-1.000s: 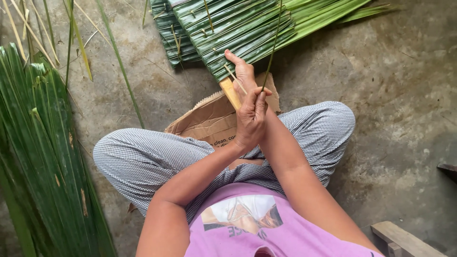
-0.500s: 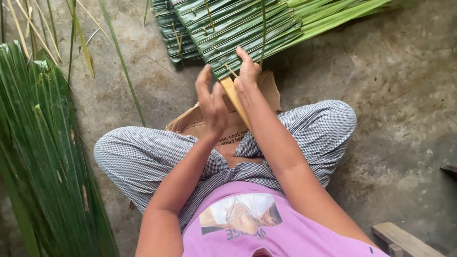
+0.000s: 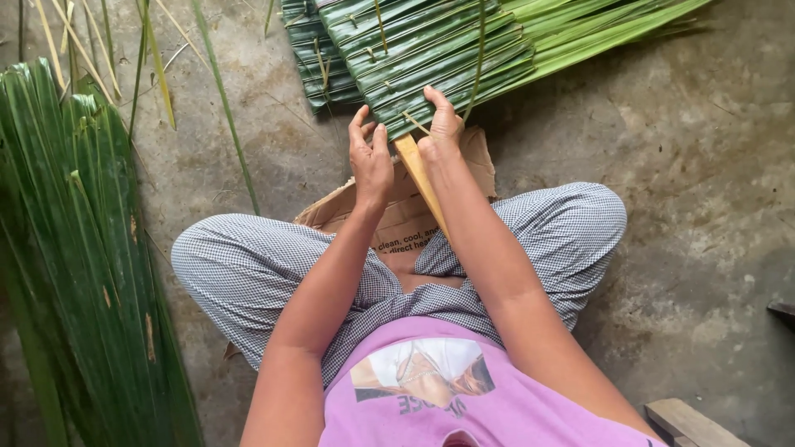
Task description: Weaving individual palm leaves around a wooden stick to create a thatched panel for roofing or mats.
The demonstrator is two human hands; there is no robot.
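Folded palm-leaf panel (image 3: 422,50) lies on concrete floor (image 3: 687,165) at far centre, leaves stitched over a pale bamboo slat (image 3: 421,178) that runs back toward the lap. Right hand (image 3: 441,132) pinches the panel's near edge at the slat, fingers closed on leaf and a thin green strip (image 3: 478,58). Left hand (image 3: 370,161) just left of it, fingers loosely apart, touching the panel edge, gripping nothing. Cardboard (image 3: 389,215) underneath. Loose leaf pile (image 3: 74,248) at left.
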